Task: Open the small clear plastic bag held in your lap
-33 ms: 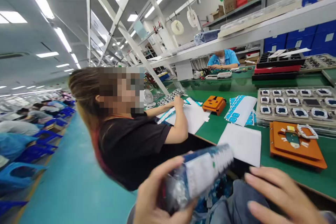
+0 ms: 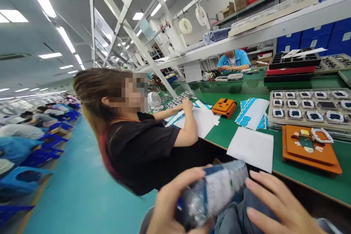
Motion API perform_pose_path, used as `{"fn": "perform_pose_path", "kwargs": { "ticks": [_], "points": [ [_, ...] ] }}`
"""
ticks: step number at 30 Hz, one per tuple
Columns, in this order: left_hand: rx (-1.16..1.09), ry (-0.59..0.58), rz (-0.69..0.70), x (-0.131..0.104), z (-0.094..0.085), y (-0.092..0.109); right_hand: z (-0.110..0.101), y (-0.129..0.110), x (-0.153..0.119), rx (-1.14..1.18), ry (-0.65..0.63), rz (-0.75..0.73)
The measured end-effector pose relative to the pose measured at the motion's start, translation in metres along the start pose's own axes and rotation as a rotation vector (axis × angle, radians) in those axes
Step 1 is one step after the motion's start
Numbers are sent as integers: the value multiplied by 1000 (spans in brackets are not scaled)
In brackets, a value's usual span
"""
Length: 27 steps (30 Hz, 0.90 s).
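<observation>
Above the lap, my left hand (image 2: 175, 204) grips a plastic-wrapped dark blue package (image 2: 222, 190) with a white label on its side. The print on the label is too blurred to read. My right hand (image 2: 279, 204) has its fingers spread at the package's right end; whether the fingertips touch it I cannot tell. Just beyond the package, a white sheet (image 2: 251, 146) lies at the edge of the green table (image 2: 296, 175). An orange fixture (image 2: 323, 153) with a white frame (image 2: 322, 135) on it stands to the right.
A clear tray (image 2: 309, 104) of several white-framed parts sits behind the fixture. Blue sticker sheets (image 2: 246, 113) and another orange fixture (image 2: 224, 106) lie farther left. A co-worker in black (image 2: 142, 146) sits close on the left; another in blue (image 2: 236, 59) works across the table.
The package and my left hand have shifted slightly right and down. My right hand has moved a little left, closer to the package's end.
</observation>
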<state>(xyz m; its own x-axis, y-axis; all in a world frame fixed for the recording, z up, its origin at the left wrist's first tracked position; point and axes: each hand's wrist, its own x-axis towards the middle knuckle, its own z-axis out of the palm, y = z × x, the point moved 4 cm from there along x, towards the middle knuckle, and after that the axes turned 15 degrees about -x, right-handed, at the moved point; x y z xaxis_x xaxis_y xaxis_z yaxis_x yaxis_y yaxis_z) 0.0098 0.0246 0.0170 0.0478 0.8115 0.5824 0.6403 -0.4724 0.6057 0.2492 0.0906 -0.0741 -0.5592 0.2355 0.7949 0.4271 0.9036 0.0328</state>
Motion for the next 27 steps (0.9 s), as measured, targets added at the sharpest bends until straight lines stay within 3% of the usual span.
{"fn": "perform_pose_path", "kwargs": {
  "ticks": [3, 6, 9, 13, 17, 22, 27],
  "points": [
    [-186, -278, -238, -16, 52, -13, 49, -33, 2, 161, -41, 78],
    [-306, -365, -519, -20, 98, -39, 83, -30, -25, 452, -96, 312],
    [-402, -470, -486, -16, 120, -49, 93, -21, -49, 531, -88, 452],
    [-346, -693, -260, -2, 128, -49, 91, -7, -64, 363, -69, 583],
    [-222, -706, -83, 13, 127, -54, 91, -4, -69, 255, -57, 569],
    [-260, -731, -22, 16, 121, -62, 89, -14, -69, 169, 3, 506],
    [-335, -738, -51, 16, 123, -72, 91, -20, -66, 32, 39, 499]
  ]
}}
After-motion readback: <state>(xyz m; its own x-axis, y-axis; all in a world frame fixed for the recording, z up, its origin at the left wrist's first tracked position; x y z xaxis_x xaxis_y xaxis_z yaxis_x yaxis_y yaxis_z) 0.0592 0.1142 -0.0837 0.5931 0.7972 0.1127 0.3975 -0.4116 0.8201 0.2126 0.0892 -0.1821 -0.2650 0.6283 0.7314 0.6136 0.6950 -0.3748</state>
